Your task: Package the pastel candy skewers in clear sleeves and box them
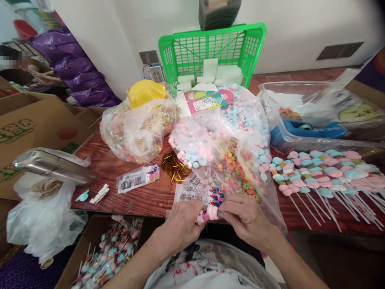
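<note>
My left hand [184, 220] and my right hand [245, 216] meet at the table's front edge, fingers closed around a short row of pink and white marshmallows [212, 213]. Whether a stick runs through it is hidden by my fingers. Just beyond lie printed clear wrappers [191, 188] with a red and blue pattern. Behind my right hand, an open plastic bag holds orange and green candy rings [245, 184]. A bigger bag is full of pink and blue marshmallows [195, 140]. Finished-looking marshmallow skewers [331, 172] on white sticks are piled at the right.
A green crate [210, 36] stands at the back. Gold twist ties [174, 166], more wrappers [140, 178], white sticks [100, 194] and a steel flask [55, 165] lie leftward. A clear bin [300, 86] is at right. Below left, a box [70, 245] holds wrapped skewers.
</note>
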Available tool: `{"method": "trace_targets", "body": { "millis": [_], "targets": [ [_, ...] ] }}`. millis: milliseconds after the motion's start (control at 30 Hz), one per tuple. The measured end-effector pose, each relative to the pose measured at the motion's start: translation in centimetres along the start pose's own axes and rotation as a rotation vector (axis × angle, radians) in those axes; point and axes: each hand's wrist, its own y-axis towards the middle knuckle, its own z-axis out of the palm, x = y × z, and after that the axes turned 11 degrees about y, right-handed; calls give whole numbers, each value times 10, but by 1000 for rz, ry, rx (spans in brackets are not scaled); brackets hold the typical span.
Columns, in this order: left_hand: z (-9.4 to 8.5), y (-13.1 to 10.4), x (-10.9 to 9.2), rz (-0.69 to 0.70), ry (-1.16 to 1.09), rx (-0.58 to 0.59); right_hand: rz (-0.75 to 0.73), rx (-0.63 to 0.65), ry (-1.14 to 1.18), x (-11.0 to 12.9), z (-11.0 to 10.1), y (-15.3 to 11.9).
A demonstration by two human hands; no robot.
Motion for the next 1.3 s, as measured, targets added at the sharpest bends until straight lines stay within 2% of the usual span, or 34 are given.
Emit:
{"method": "trace_targets", "body": {
  "millis": [167, 300, 467, 600, 700, 800, 933, 1067, 1200, 1300],
  "targets": [
    [-1, 1, -2, -73, -135, -18, -101, -44, -123, 4, 2, 0],
    [3, -1, 2, -135, -1, -113, -79, -103, -130, 4, 3, -5],
    [7, -2, 4, -48, 258, -288, -6, 5, -258, 2, 4, -8],
    [11, -1, 3, -8, 281, -292, 49, 101, -303, 4, 5, -7],
    [14, -2, 2, -22, 220, -226, 33, 109, -320, 8, 9, -5],
    [12, -2, -1, -110, 93, -133, -26, 53, -353, 12, 14, -3],
    [0, -3, -3, -183, -153, 62, -74, 71, -284, 10, 10, -3],
    [-9, -5, -1, -167, -421, 263, -107, 155, -205, 7, -4, -6],
    [-10, -3, 0, -151, -720, 445, -173, 187, -220, 13, -11, -3],
    [-9, 2, -2, -95, -848, 510, -246, 182, -287, 20, -9, 1]
  ]
}}
